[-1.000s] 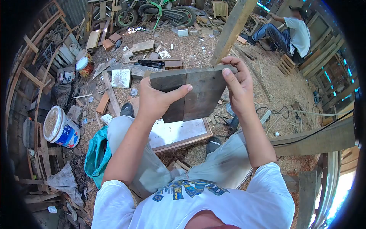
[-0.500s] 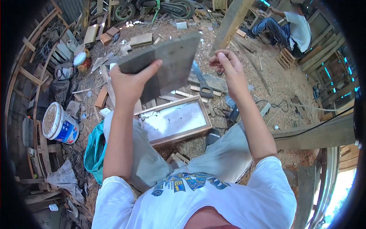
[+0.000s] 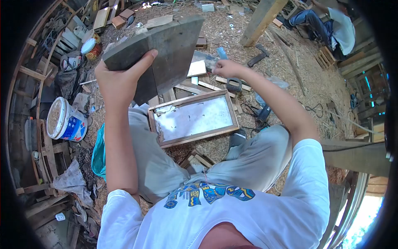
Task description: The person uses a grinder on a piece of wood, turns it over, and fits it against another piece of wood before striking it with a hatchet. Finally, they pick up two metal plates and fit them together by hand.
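Observation:
My left hand [image 3: 120, 81] grips a dark wooden panel [image 3: 166, 58] by its near left edge, thumb across its face. The panel is tilted in the air and shows a seam between boards. To the right of the panel, my right hand [image 3: 228, 68] is held over the floor with its fingers curled together; whatever they hold, if anything, is hidden. Just below this hand lies the dark handle of a handsaw [image 3: 234, 85]. Between my knees rests a shallow wooden frame [image 3: 195, 137] with a whitish sheet [image 3: 195, 118] inside.
A paint bucket [image 3: 66, 120] stands on the left, a smaller tub [image 3: 90, 47] behind it. Wood scraps and shavings litter the floor. A post [image 3: 263, 20] rises ahead; a dark tool [image 3: 258, 56] lies near it. Another person [image 3: 342, 33] sits at the back right.
My right hand has moved left and forward, its fingers curling in closer. The panel has shifted left with my left hand. My view has tilted down slightly.

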`<state>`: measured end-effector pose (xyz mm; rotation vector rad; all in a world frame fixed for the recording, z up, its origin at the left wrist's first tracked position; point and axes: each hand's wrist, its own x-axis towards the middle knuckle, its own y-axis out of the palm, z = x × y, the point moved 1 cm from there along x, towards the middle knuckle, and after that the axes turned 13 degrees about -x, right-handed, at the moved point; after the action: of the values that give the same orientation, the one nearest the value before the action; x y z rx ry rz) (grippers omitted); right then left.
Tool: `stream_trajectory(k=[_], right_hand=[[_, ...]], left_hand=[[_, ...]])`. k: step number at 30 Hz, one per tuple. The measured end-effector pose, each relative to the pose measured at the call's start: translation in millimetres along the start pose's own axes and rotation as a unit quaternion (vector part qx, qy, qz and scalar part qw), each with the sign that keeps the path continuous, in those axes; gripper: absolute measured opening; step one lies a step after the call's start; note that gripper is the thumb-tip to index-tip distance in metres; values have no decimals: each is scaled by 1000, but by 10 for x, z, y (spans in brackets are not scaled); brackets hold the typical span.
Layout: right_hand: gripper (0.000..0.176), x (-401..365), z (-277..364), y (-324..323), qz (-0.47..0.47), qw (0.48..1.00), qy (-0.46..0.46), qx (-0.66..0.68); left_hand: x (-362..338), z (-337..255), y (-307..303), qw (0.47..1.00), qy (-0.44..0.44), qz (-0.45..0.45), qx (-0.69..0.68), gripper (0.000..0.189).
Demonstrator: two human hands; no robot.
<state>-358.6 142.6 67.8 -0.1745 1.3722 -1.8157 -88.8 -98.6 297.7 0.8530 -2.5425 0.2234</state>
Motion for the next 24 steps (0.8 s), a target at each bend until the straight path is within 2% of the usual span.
stream_trajectory(k=[1,3,7,9,10,11,13,14,15,17,19,21,24], right_hand=[[54,172,-79,139,4,1000,-4,3],[53,436,-263,430,34,992,-21,-121],[43,766,-674,1171,32,995,-85,-45],[38,797,-766,1349,183,983,5,5],[37,762,-771,1411,178,979,63,81],[37,773,-748,1450,180,978,64,85],[35,927,-833,1645,192,956,137,176],[39,1047,-894,1750,173,976,84,103],[39,1066,-874,1775,178,975,82,105],[43,1058,-851,1812,81,995,27,-47],[48,1044,-822,1777,96,993,44,-51],[57,1072,-820,1809,28,989,1,-147],[62,1204,-835,1938,85,987,-10,-138]], left_hand=[[-9,16,-4,1000,-16,6,17,31],[-49,84,-21,999,-35,21,36,30],[-83,171,-24,991,-70,49,103,28],[-71,240,-40,987,-79,57,130,28],[-62,290,-48,986,-85,53,132,28],[-52,333,-53,986,-91,48,132,27],[-19,382,-61,980,-89,58,166,26],[-4,410,-73,978,-105,59,170,29],[9,437,-83,976,-121,60,173,33],[32,467,-43,974,-119,49,184,31],[46,507,-41,973,-146,48,170,31],[66,529,-29,970,-133,53,196,31],[74,560,13,968,-133,55,204,31]])
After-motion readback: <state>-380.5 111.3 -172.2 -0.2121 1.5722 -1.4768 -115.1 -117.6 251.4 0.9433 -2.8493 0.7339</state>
